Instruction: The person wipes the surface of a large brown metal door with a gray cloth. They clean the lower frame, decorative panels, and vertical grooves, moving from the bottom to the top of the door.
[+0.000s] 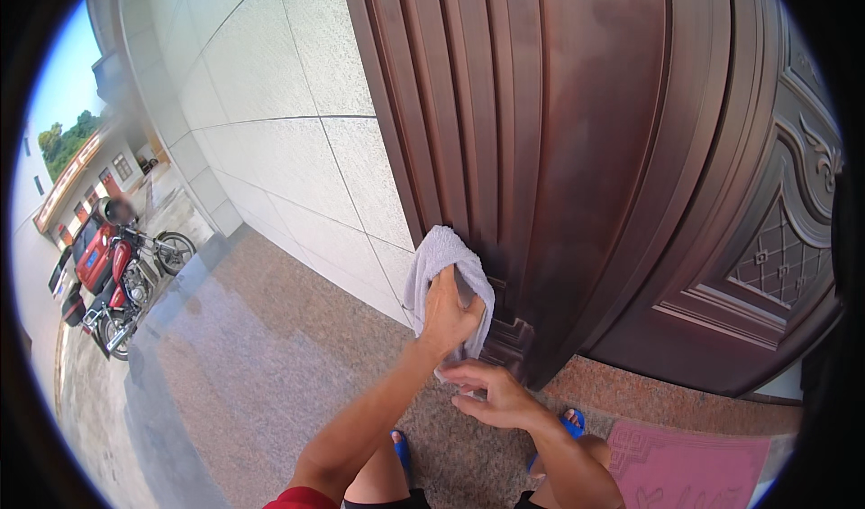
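Note:
My left hand [451, 313] presses a light lavender terry cloth [446, 249] against the lower part of the ribbed brown door frame [473, 171]. The cloth drapes over the fingers and hides their tips. Just below and to the right, my right hand [490, 391] is held with its fingers apart, close to the cloth's hanging lower end; whether it touches the cloth I cannot tell. Beside the frame on the right stands a dark brown door panel [716, 326] with raised mouldings and a lattice pattern.
A white tiled wall [290, 171] adjoins the frame on the left. Speckled stone floor [270, 347] runs below, with a pink doormat [689, 465] at the lower right. A red motorcycle [125, 279] stands outside at the far left. My feet wear blue sandals [402, 449].

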A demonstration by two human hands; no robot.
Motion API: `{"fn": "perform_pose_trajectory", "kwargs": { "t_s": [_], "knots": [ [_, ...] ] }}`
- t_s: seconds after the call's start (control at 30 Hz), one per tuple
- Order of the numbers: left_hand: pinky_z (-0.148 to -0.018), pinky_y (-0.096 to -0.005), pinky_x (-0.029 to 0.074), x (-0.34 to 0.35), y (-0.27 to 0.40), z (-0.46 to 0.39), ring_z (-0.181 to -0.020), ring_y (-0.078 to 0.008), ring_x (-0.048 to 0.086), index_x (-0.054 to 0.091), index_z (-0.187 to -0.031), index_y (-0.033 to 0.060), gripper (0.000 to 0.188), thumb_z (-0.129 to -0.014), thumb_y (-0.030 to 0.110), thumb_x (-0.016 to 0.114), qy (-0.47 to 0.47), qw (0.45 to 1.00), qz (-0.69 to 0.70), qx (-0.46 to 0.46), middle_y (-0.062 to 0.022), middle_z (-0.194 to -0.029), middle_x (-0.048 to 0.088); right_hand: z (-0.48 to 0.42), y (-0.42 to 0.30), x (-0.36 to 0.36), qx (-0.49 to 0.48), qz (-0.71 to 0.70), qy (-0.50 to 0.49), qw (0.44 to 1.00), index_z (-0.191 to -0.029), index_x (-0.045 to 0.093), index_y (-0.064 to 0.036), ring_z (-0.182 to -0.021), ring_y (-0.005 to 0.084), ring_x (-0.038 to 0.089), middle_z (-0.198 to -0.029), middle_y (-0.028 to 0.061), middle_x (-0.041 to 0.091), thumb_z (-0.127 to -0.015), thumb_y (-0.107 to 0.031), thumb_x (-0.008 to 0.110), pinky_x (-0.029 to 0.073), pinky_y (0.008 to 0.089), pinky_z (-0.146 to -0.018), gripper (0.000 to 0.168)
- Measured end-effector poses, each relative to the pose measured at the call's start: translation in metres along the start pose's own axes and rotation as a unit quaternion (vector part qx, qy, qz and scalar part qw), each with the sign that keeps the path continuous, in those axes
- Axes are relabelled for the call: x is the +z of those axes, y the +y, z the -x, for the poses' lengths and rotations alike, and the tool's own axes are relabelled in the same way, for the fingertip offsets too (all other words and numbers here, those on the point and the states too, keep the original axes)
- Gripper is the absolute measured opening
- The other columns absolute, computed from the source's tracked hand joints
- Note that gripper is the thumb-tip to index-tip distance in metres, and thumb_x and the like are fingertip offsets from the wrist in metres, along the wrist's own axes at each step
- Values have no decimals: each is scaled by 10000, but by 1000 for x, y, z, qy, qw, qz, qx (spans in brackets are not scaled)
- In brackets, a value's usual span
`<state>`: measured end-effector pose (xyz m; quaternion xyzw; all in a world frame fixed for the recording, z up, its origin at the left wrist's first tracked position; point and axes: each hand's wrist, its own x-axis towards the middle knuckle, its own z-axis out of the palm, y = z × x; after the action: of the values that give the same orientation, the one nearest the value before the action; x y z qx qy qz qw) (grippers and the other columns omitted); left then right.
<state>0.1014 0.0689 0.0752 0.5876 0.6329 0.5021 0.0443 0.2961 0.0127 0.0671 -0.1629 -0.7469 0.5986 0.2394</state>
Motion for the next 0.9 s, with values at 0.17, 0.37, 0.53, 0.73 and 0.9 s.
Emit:
{"fn": "perform_pose_trajectory", "kwargs": {
  "t_s": [0.17, 0.37, 0.53, 0.73, 0.9],
  "knots": [
    [-1098, -589, 476, 2, -19, 6, -1290, -590, 557, 417, -1539, -94, 819, -860, 157, 801, 49, 994, -14, 96, -384, -1384, 584, -3, -3, 0, -8, -13, -7, 1000, -1458, 665, -9, -1301, 240, 709, -1447, 149, 700, -980, -62, 768, 596, 394, -1083, 492],
    [-990, -552, 523, -51, -20, 10, -1144, -535, 626, 528, -1380, -40, 577, -893, 134, 783, -31, 996, -76, 40, -304, -1185, 674, 3, 6, -7, 35, -29, 1, 999, -1464, 673, -27, -1314, 245, 705, -1438, 130, 693, -986, -43, 767, 597, 399, -1082, 487],
    [-1048, -461, 495, -107, 42, -100, -1123, -384, 632, 516, -1376, -38, 503, -954, 123, 738, 126, 971, 114, 168, -239, -1200, 647, 0, 4, 0, -31, -144, -12, 989, -1589, 574, -70, -1481, 225, 576, -1666, 97, 499, -997, 6, 774, 544, 380, -1139, 629],
    [-1068, -396, 496, -219, 225, -300, -1137, -286, 650, 515, -1459, -41, 422, -1124, 214, 504, 192, 913, 163, 320, -195, -1252, 686, 5, -2, -29, -44, -151, 16, 987, -1583, 565, -34, -1491, 239, 569, -1631, 99, 531, -997, 89, 753, 571, 367, -1094, 628],
    [-943, -447, 555, -293, 286, -416, -1026, -314, 705, 608, -1346, -7, 439, -1120, 363, 540, 249, 908, -55, 333, -192, -1166, 746, 15, -20, -28, -10, -70, -29, 997, -1478, 684, -59, -1337, 225, 671, -1465, 98, 685, -1018, -31, 778, 609, 354, -996, 471]
  ]
}}
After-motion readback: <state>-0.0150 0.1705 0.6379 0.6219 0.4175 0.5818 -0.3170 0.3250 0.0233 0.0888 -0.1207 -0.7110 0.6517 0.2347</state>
